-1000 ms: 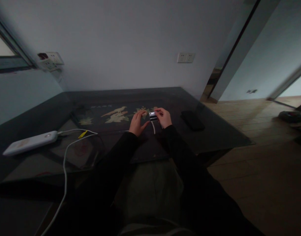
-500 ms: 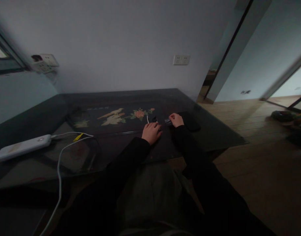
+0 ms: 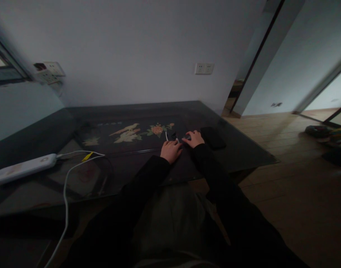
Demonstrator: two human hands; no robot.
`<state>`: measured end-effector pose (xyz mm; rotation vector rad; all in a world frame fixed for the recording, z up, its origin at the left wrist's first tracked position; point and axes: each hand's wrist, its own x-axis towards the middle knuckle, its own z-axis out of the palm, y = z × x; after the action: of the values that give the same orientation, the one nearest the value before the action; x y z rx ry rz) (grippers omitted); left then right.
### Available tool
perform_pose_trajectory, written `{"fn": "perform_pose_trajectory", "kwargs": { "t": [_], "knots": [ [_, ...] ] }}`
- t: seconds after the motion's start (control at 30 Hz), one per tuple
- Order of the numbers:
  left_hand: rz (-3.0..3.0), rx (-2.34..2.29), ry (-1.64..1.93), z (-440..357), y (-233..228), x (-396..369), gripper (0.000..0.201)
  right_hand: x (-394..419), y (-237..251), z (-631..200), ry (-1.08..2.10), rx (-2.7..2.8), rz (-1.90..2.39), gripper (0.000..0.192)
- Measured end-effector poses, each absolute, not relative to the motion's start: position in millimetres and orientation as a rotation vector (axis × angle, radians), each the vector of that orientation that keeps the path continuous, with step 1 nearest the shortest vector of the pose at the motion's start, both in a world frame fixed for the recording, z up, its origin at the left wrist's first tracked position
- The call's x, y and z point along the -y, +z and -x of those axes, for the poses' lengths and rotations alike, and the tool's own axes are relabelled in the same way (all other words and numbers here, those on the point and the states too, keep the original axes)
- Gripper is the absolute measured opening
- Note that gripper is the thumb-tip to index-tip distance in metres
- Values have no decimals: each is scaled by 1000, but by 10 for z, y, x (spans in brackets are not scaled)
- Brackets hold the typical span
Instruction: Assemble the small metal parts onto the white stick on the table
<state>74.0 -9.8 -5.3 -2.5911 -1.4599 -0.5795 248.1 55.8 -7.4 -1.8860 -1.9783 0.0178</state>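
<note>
A dim room is shown, with a pale wall point(image 3: 137, 41) behind and a wood floor point(image 3: 293, 163) to the right. Most of the view is filled by a dark glass-topped table point(image 3: 243, 152), under whose glass a panel with birds and flowers point(image 3: 131, 132) is seen. The near part of the frame is taken up by the person's black sleeves point(image 3: 215, 178) and lap, in deep shadow, so that little can be made out there.

On the table's left, a white power bank point(image 3: 22, 169) is laid flat, its far end cut off by the frame edge. A white cable point(image 3: 66, 193) is run from it in a loop and off the near table edge; a yellow tag point(image 3: 86, 156) is borne on it. A dark flat slab point(image 3: 213, 137) (perhaps a phone; too dark to tell) lies just beside the right hand. Sockets point(image 3: 203, 68) are set in the wall.

The left hand point(image 3: 170, 150) is rested palm down on the glass, fingers curled loosely; whether anything is held under it cannot be told. The right hand point(image 3: 194, 139) is closed around a small shiny object point(image 3: 187, 137), mostly hidden by the fingers. Between the hands, a small dark part point(image 3: 174, 135) and a short white lead point(image 3: 167, 136) are seen on the glass, touching or nearly touching the left fingertips.
</note>
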Motion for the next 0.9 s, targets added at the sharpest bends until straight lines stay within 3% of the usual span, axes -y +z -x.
{"fn": "perform_pose_trajectory", "kwargs": {
  "t": [0.2, 0.57, 0.8, 0.9],
  "knots": [
    [2605, 1444, -598, -751, -68, 73, 27, -551, -93, -2433, 1, 1990, 1917, 31],
    [2612, 1428, -708, -720, -21, 92, 31, -560, -81, -2446, -57, 1869, 1846, 32],
    [2668, 1291, -1102, -278, -9, 52, 19, -404, 73, -2146, -128, 1988, 1389, 30],
    [2791, 1232, -1048, 66, -50, 79, 20, -227, 71, -1911, -122, 2318, 1037, 28]
  ]
}}
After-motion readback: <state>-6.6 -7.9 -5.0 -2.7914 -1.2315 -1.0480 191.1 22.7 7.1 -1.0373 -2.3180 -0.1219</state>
